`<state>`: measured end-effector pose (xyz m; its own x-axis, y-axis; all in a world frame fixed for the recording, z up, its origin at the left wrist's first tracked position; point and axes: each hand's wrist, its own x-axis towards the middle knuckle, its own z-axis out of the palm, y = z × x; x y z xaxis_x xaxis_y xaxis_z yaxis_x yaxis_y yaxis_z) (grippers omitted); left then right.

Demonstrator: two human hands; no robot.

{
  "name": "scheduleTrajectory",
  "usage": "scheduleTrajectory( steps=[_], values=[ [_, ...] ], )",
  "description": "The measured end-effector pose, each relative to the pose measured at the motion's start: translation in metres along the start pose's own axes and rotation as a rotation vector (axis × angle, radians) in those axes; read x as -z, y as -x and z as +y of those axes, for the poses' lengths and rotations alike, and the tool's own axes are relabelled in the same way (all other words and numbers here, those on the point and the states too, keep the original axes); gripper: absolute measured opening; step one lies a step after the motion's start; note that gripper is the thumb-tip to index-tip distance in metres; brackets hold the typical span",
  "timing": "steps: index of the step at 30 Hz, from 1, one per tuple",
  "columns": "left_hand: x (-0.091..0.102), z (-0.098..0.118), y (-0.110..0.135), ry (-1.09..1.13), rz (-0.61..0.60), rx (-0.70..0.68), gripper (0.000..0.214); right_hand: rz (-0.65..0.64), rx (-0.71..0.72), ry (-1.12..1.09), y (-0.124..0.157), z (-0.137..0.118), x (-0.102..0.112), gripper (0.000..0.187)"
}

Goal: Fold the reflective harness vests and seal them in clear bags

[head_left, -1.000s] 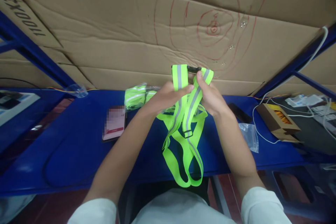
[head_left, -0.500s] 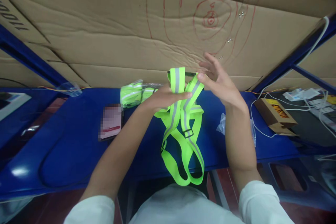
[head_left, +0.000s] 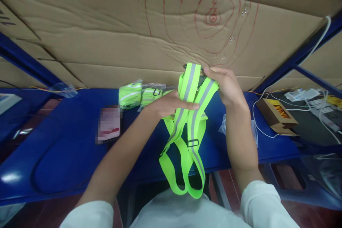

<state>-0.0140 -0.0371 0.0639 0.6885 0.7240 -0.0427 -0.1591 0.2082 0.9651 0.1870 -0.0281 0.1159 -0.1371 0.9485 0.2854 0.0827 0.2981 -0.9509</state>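
A neon-yellow reflective harness (head_left: 191, 121) with grey stripes and black buckles hangs in loops from my hands, above the front part of the blue table. My left hand (head_left: 175, 104) is closed round the straps, its thumb lying across the front of both. Higher up on the right, my right hand (head_left: 226, 83) pinches the upper end of the straps by a dark buckle; some of its fingers are hidden behind. The lower loops dangle past the table's front edge, close to my body.
Clear bags with folded neon straps (head_left: 130, 94) lie at the back of the blue table (head_left: 72, 142). Left of them is a phone-like device (head_left: 108, 124). Crumpled plastic (head_left: 223, 124) and an open cardboard box (head_left: 278, 115) lie to the right. A cardboard wall (head_left: 107, 42) stands behind.
My right hand has closed on the upper end of the straps, where its fingers were spread before. The harness and my left hand have shifted slightly to the right.
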Motion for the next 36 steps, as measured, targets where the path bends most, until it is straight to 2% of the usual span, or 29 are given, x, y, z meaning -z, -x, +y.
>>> scheduleTrajectory(
  steps=[4,7,9,11,15,17,18,20,22,23,27,29,31,34,36],
  values=[
    [-0.005,0.004,0.005,-0.166,0.108,-0.069,0.054,-0.118,-0.086,-0.126,-0.006,0.007,-0.001,0.038],
    [-0.002,0.008,0.008,-0.295,0.193,-0.094,0.054,-0.113,-0.003,-0.010,-0.006,0.011,-0.006,0.034],
    [0.003,0.007,0.008,-0.322,0.210,-0.100,0.056,-0.059,0.124,0.136,-0.004,0.012,-0.007,0.029],
    [0.008,0.006,0.007,-0.345,0.211,-0.101,0.059,-0.058,0.190,0.211,-0.002,0.011,-0.007,0.027],
    [0.015,0.008,0.009,-0.404,0.163,-0.071,0.052,-0.179,0.137,0.195,0.000,0.008,-0.001,0.034],
    [0.015,0.012,0.011,-0.425,0.127,-0.065,0.050,-0.115,0.202,0.272,0.001,0.005,0.001,0.029],
    [0.015,0.015,0.012,-0.442,0.147,-0.087,0.050,-0.052,0.264,0.333,0.003,0.002,0.000,0.025],
    [0.012,0.020,0.013,-0.474,0.286,-0.190,0.052,0.052,0.386,0.448,0.007,-0.002,-0.004,0.018],
    [0.009,0.023,0.012,-0.450,0.422,-0.305,0.051,0.081,0.460,0.516,0.012,-0.006,-0.010,0.017],
    [0.007,0.024,0.011,-0.423,0.446,-0.334,0.049,0.089,0.479,0.532,0.015,-0.008,-0.013,0.018],
    [0.000,0.018,0.006,-0.408,0.458,-0.394,0.042,0.144,0.538,0.562,0.020,-0.008,-0.019,0.023],
    [-0.003,0.014,0.003,-0.430,0.490,-0.472,0.043,0.155,0.613,0.589,0.018,-0.004,-0.019,0.023],
    [-0.005,0.011,0.000,-0.437,0.469,-0.512,0.045,0.171,0.702,0.613,0.014,0.000,-0.018,0.022],
    [-0.005,0.010,-0.001,-0.402,0.425,-0.495,0.049,0.189,0.780,0.592,0.010,0.003,-0.019,0.023],
    [-0.006,0.013,0.001,-0.340,0.445,-0.485,0.050,0.181,0.746,0.534,0.009,0.004,-0.019,0.027]
  ],
)
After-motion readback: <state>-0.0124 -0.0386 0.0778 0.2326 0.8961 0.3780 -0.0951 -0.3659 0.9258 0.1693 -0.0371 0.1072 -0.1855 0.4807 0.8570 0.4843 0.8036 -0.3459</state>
